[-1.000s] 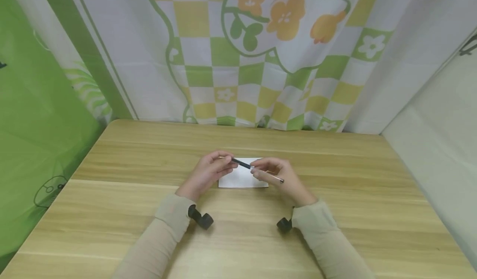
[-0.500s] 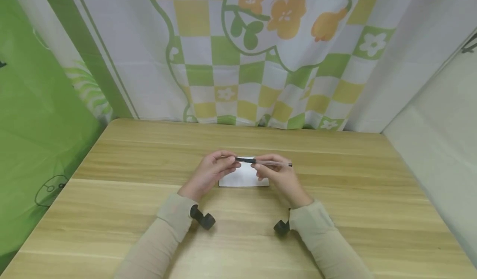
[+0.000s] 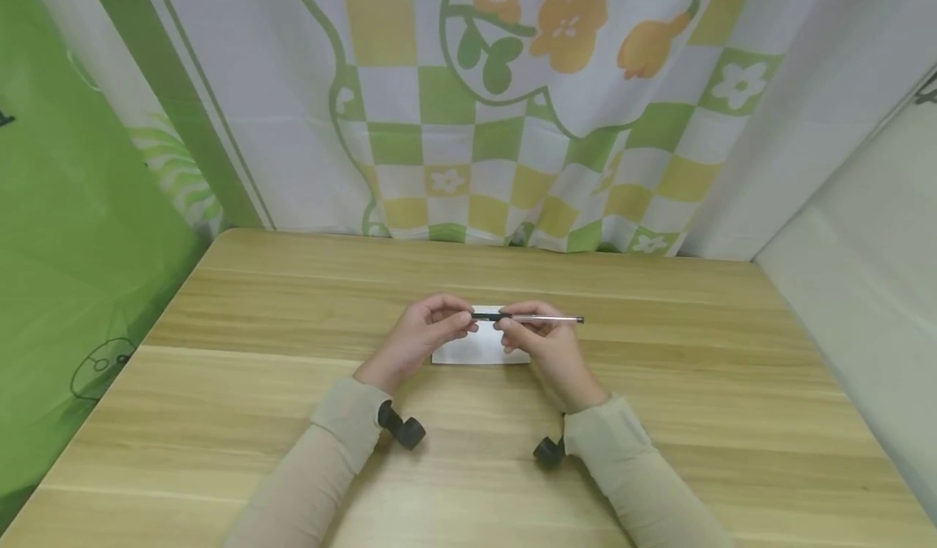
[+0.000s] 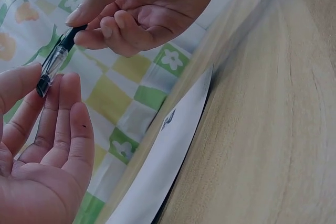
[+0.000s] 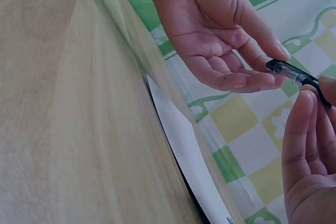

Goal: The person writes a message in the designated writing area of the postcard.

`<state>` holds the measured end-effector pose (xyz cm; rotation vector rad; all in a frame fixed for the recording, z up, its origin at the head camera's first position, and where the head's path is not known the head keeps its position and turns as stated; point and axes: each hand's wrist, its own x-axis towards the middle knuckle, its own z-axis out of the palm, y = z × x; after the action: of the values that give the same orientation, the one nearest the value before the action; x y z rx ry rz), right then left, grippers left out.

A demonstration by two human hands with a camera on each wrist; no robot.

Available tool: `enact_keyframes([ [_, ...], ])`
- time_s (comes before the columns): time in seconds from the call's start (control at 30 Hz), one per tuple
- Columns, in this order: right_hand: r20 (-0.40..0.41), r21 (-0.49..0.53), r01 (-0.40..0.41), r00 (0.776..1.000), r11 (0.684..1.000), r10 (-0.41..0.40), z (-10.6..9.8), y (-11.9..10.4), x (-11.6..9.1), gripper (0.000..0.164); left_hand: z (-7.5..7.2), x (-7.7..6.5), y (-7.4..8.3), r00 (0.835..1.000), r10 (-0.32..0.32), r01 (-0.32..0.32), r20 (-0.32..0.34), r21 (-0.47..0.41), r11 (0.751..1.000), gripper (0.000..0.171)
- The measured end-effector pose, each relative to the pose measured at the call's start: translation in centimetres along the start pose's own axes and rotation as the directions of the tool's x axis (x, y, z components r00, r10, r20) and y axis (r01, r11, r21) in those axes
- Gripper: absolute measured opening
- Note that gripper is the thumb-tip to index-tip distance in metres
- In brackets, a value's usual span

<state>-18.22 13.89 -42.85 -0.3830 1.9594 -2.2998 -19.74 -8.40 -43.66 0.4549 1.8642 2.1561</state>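
A capped pen (image 3: 545,319) with a clear barrel and black parts is held level between both hands, above a white sheet of paper (image 3: 479,353). My left hand (image 3: 420,330) pinches its cap end between thumb and fingertips. The thumb and fingers of my right hand (image 3: 549,346) pinch the pen around its black part, and the barrel extends out to the right. In the left wrist view the clear cap (image 4: 55,62) with its dark clip shows between the two hands. A dark printed mark (image 4: 168,119) is on the paper.
The paper lies on a wood-grain table (image 3: 468,467). A checked, flowered curtain (image 3: 498,150) hangs behind the back edge. Green cloth (image 3: 80,247) stands at the left and a pale wall (image 3: 871,231) at the right. Black camera mounts (image 3: 406,432) are strapped at the wrists.
The pen has turned from slanting down to the right to lying level, its right end rising. My right hand has shifted slightly with it; the left keeps its pinch on the cap end.
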Motion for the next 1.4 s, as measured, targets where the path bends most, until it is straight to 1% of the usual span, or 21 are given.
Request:
enact_keyframes([
  [0.17, -0.034, 0.028, -0.030, 0.999, 0.999, 0.031, 0.4, 0.0, -0.1, 0.021, 0.1, -0.1, 0.2, 1.000, 0.021, -0.022, 0.019, 0.056, 0.998, 0.023],
  [0.5, -0.067, 0.030, -0.051, 0.996, 0.998, 0.052, 1.0, -0.1, -0.4, 0.020, 0.3, 0.0, 0.4, 0.999, 0.027, -0.030, 0.035, 0.081, 0.996, 0.022],
  [0.63, -0.067, 0.013, -0.052, 0.996, 0.999, 0.053, 1.1, 0.0, -0.4, 0.019, 0.3, -0.1, 0.4, 0.999, 0.020, -0.022, 0.027, 0.097, 0.995, 0.020],
  [0.8, -0.060, -0.006, -0.045, 0.997, 0.999, 0.044, 1.0, 0.4, -0.3, 0.020, 0.2, -0.1, 0.3, 1.000, 0.009, -0.009, 0.001, 0.105, 0.994, 0.018],
  [0.97, -0.050, -0.043, -0.037, 0.998, 0.998, 0.035, 0.8, 0.6, -0.2, 0.025, 0.2, -0.1, 0.4, 1.000, -0.006, 0.007, -0.013, 0.114, 0.993, 0.016],
  [1.1, -0.056, -0.066, -0.029, 0.998, 0.997, 0.025, 0.8, 0.8, -0.2, 0.026, 0.2, -0.1, 0.4, 1.000, -0.013, 0.015, -0.012, 0.119, 0.993, 0.015],
  [1.27, -0.058, -0.058, -0.007, 0.998, 0.998, 0.004, 0.8, 0.7, -0.3, 0.026, 0.1, -0.2, 0.5, 1.000, -0.014, 0.014, 0.000, 0.127, 0.992, 0.016],
  [1.4, -0.047, -0.062, 0.017, 0.999, 0.998, -0.020, 0.8, 0.6, -0.3, 0.024, 0.1, -0.3, 0.7, 1.000, -0.014, 0.012, 0.016, 0.114, 0.993, 0.018],
])
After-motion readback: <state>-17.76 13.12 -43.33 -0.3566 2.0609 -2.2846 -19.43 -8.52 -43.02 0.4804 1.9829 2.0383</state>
